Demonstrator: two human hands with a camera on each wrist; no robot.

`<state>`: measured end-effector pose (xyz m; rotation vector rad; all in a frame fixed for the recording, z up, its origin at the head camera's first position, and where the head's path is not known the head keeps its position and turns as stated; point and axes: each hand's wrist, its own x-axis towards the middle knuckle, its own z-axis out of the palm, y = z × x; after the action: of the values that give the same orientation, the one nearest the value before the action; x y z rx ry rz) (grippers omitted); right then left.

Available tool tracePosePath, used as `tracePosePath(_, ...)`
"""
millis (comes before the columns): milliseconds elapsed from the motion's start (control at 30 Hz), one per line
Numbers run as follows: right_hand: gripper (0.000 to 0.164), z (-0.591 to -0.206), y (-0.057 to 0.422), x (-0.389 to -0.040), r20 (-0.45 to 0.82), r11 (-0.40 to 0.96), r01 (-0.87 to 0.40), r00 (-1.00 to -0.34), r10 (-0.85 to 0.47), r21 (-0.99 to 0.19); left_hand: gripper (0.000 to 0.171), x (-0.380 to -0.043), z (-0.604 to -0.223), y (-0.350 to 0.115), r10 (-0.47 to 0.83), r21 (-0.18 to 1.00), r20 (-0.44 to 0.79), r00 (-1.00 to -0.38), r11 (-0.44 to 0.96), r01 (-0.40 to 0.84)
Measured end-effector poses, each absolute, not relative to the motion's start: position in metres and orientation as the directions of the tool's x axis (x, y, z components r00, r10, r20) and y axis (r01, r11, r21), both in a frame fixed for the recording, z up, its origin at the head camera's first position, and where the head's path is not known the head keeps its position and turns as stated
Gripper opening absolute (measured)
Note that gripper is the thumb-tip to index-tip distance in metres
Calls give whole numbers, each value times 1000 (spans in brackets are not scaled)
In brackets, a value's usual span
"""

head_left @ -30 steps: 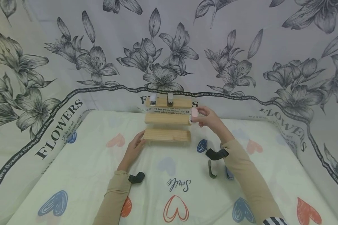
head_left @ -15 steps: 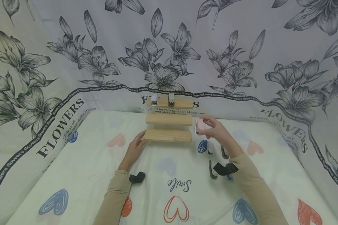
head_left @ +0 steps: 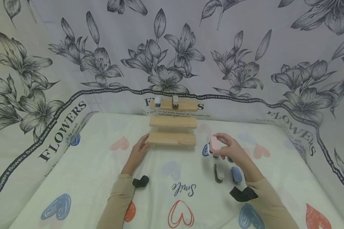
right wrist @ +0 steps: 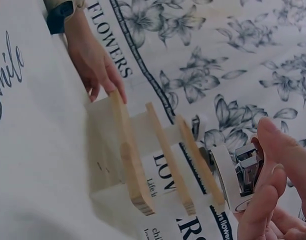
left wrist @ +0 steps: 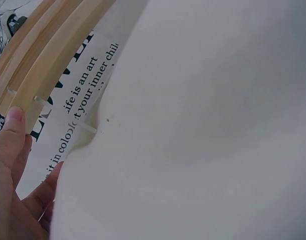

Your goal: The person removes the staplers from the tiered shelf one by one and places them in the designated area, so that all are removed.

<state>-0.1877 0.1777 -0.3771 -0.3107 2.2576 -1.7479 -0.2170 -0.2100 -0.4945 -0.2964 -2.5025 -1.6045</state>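
A small pink and white stapler is pinched between the thumb and fingers of my right hand, in the air to the right of the wooden shelf rack. Its metal inside shows in the right wrist view. My left hand grips the left end of the lowest board, with the thumb on the wood in the left wrist view. On the top board stand a white-topped stapler and a grey-topped, dark one.
Below my right hand a dark green stapler and a blue stapler stand on the heart-print cloth. More small items there are partly hidden by the hand. A floral curtain hangs behind the rack.
My right hand has moved with the pink stapler away from the middle board's right end, down and to the right, towards the staplers on the cloth. My left hand stays at the rack.
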Motion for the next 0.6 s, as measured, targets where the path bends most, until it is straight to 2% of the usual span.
tracePosePath(333, 67, -394, 196, -144, -60, 150, 8, -936, -346, -989, 51, -217, -494, -207, 90, 854, 274, -957, 435, 285)
tracePosePath(600, 70, -410, 202, -114, -107, 149, 65, -951, -291, -987, 49, -217, -492, -207, 91, 856, 273, -958, 431, 285)
